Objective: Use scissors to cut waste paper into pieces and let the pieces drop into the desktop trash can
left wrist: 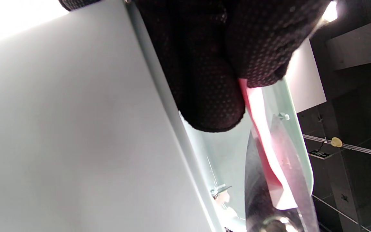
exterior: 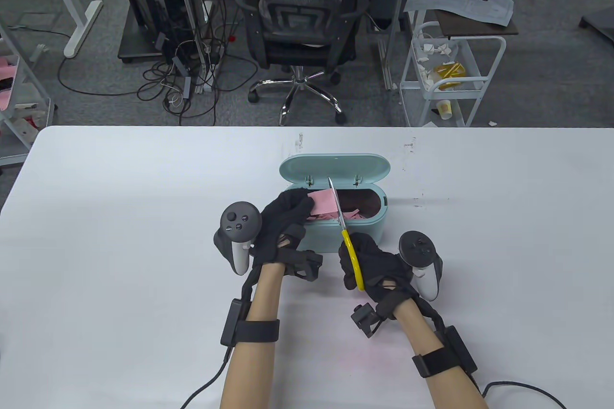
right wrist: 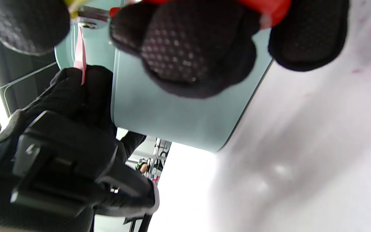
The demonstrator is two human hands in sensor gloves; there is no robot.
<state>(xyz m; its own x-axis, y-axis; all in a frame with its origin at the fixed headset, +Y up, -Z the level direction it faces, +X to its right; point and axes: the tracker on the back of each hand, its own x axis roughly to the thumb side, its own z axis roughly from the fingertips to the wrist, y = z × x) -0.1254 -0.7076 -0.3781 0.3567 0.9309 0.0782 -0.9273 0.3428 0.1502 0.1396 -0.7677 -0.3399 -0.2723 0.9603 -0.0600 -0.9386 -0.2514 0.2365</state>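
A mint-green desktop trash can (exterior: 369, 231) stands mid-table with its lid (exterior: 334, 168) up; pink scraps (exterior: 352, 214) lie inside. My left hand (exterior: 287, 214) pinches a pink sheet of paper (exterior: 322, 202) over the can's left end. My right hand (exterior: 370, 269) grips the yellow handles of the scissors (exterior: 351, 255); their steel blades (exterior: 336, 203) reach over the can along the paper's right edge. In the left wrist view the paper (left wrist: 262, 141) sits between the blades (left wrist: 288, 154), below my gloved fingertips (left wrist: 211, 96). The right wrist view shows the can's wall (right wrist: 172, 109) and my left hand (right wrist: 72, 96) with the paper (right wrist: 80, 51).
The white table (exterior: 120, 236) stretches wide on both sides of the can. Beyond its far edge stand an office chair (exterior: 300, 25), a white cart (exterior: 448, 73) holding paper bits, and a desk with cables (exterior: 163, 16).
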